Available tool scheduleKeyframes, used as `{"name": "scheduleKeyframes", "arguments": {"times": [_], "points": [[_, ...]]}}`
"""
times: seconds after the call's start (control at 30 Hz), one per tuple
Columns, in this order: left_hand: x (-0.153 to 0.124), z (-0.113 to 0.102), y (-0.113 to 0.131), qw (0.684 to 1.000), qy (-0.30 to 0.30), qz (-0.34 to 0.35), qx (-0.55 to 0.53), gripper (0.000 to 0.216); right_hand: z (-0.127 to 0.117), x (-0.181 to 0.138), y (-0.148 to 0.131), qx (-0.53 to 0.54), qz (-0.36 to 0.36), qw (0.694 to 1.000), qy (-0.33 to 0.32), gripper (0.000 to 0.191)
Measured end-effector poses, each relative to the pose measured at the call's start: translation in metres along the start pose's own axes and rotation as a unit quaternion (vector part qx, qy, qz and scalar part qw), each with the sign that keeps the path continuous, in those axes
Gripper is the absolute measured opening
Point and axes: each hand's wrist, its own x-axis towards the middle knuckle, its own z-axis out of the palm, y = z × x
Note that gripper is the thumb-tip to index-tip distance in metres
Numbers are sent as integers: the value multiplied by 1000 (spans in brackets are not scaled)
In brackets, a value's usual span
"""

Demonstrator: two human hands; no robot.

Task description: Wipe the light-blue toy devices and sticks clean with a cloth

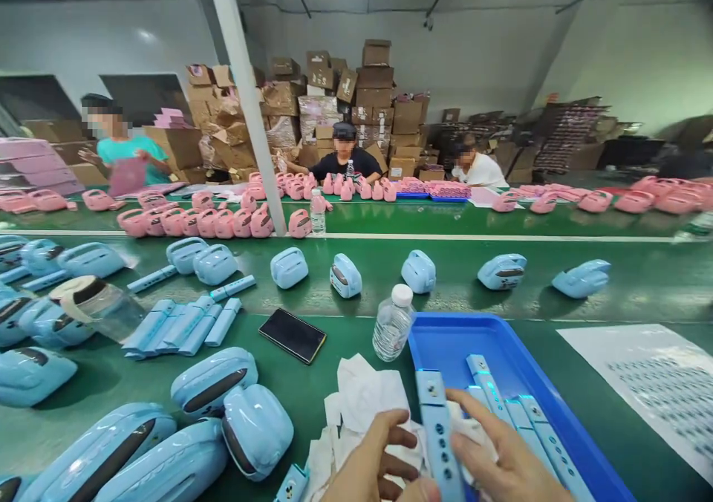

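A light blue strip with a row of dark round buttons (442,442) stands nearly upright, gripped by my right hand (501,450) along its right side. White cloth or paper shows behind that hand; I cannot tell whether it is held too. My left hand (370,461) is just left of the strip, fingers apart and bent, with nothing visible in it. Below and behind it lies a crumpled heap of white wipes (370,394). More blue strips (535,431) rest in a blue tray (454,327) at the right. The end of another strip (292,483) shows at the bottom edge.
Glossy blue shells (259,428) crowd the left, near stacked blue strips (186,324) and a clear jug (105,305). A phone (292,335) and water bottle (393,324) stand ahead. A printed sheet (651,383) lies right. Several people sit beyond rows of pink shells (223,223).
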Motion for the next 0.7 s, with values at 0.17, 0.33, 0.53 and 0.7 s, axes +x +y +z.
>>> {"name": "scheduleKeyframes", "arguments": {"times": [0.17,0.33,0.53,0.7], "points": [[-3,7,20,988,24,105,-112,62,45,-6,-37,105,-78,991,16,59],[-9,3,31,986,129,103,29,36,52,14,-27,152,-111,967,170,51],[-13,9,24,961,162,157,162,48,60,14,-54,-34,-353,933,58,31],[-11,-12,7,958,278,58,42,31,72,13,-53,83,-269,955,99,27]]}}
